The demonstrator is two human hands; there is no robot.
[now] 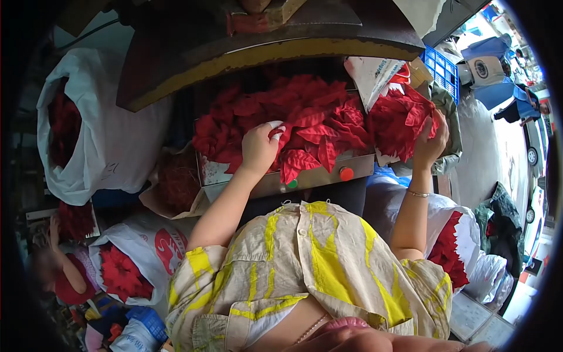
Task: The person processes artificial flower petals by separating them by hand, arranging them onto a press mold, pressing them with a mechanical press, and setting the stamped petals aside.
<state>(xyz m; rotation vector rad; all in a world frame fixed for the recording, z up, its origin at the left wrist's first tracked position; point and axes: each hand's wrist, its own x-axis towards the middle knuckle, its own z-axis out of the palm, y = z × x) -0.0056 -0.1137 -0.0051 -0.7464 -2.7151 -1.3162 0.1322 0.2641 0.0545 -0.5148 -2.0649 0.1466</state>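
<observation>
Red fabric flower pieces [305,111] lie heaped on a metal machine bed [264,186] with a red and a green button on its front. My left hand [262,146] is over the heap's front edge, its wrapped fingertips pinched on a red petal piece. At the right end, my right hand [431,138] rests with curved fingers against the side of a separate bunch of red flowers [399,120]. A bracelet shows on my right wrist.
A dark curved machine part [270,58] overhangs the heap. White sacks of red pieces stand left [111,135], lower left [146,234] and lower right [469,234]. Another person [73,273] is at far left. Blue crate [440,73] at upper right; people and cars outside.
</observation>
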